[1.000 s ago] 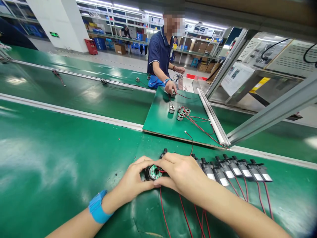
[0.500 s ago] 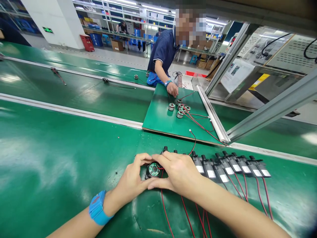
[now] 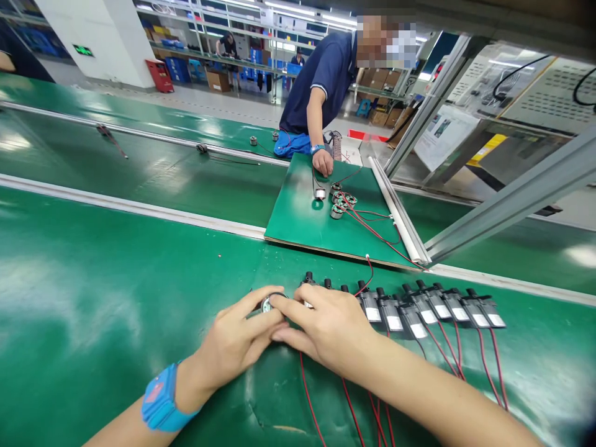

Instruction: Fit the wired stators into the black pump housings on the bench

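Observation:
Fingers of my left hand (image 3: pixel 239 332), with a blue band on the wrist, close round a small round motor part (image 3: pixel 267 304) with a green circuit board. My right hand (image 3: pixel 326 320) grips the same part from the right, its index finger lying over the top. Most of the part is hidden by the fingers. Beside my right hand, a row of black motor units (image 3: pixel 393 315) with white labels and red wires lies on the green table (image 3: pixel 116 310).
Across from me a person (image 3: pixel 316 87) reaches over a raised green board (image 3: pixel 298 217) holding several round motor parts (image 3: pixel 337 211) and red wires. A metal frame post (image 3: pixel 503 205) slants at the right. White rails (image 3: pixel 139 208) cross the table.
My fingers have closed further over the round part, hiding most of its board. My left hand has turned and its wrist has moved left. The person opposite leans further right.

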